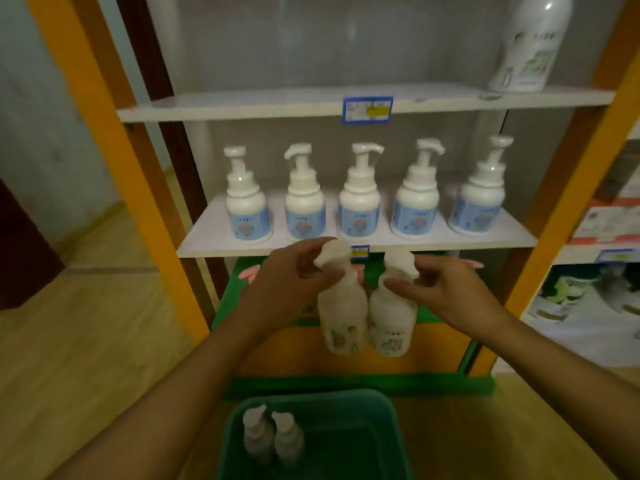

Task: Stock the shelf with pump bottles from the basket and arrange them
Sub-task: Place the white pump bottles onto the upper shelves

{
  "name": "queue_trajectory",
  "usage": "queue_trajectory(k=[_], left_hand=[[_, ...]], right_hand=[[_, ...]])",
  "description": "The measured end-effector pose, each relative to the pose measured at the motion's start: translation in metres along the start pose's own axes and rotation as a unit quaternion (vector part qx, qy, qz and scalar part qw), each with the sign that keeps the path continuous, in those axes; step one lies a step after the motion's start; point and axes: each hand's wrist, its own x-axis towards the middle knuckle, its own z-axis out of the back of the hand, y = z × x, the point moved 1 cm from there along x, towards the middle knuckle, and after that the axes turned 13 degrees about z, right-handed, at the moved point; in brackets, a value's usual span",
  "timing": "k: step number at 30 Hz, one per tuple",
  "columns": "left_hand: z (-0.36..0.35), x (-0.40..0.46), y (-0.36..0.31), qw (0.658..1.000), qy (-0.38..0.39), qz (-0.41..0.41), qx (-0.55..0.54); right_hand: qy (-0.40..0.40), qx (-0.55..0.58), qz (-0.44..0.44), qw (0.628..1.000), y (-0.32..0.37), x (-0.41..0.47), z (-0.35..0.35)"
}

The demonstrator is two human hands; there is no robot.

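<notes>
My left hand (291,285) grips a white pump bottle (341,315) by its neck, just below the front edge of the middle shelf (207,237). My right hand (446,289) holds a second white pump bottle (391,323) by its pump head, touching the first one. Several white pump bottles with blue labels (360,202) stand in a row on the middle shelf. Below, a green basket (374,410) holds two more pump bottles (273,434) at its left side.
Orange uprights (114,161) frame the shelf unit. The top shelf (263,103) carries a tall white bottle (530,43) at the right and a blue price tag (367,109). Boxed goods (595,306) fill the neighbouring shelves at the right. Wooden floor lies to the left.
</notes>
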Motion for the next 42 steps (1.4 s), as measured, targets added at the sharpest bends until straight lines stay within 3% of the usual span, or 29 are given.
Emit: queue_trajectory(k=[5, 15, 24, 32, 42], left_hand=[[0.011, 0.001, -0.039, 0.996, -0.043, -0.028, -0.067], [0.011, 0.009, -0.057, 0.984, -0.092, -0.002, -0.150], [0.017, 0.012, -0.073, 0.984, -0.134, -0.003, -0.119], [0.021, 0.010, -0.078, 0.989, -0.123, -0.006, -0.087], [0.033, 0.012, -0.088, 0.991, -0.109, -0.043, -0.071]], right_hand=[[-0.050, 0.060, 0.005, 0.997, 0.030, 0.014, 0.018], [-0.047, 0.048, 0.043, 0.997, 0.056, 0.041, 0.037], [-0.122, 0.012, 0.111, 0.986, 0.149, 0.130, 0.150], [-0.195, 0.033, 0.067, 0.978, 0.153, 0.192, 0.188], [-0.227, 0.002, -0.004, 0.974, 0.120, 0.225, 0.201]])
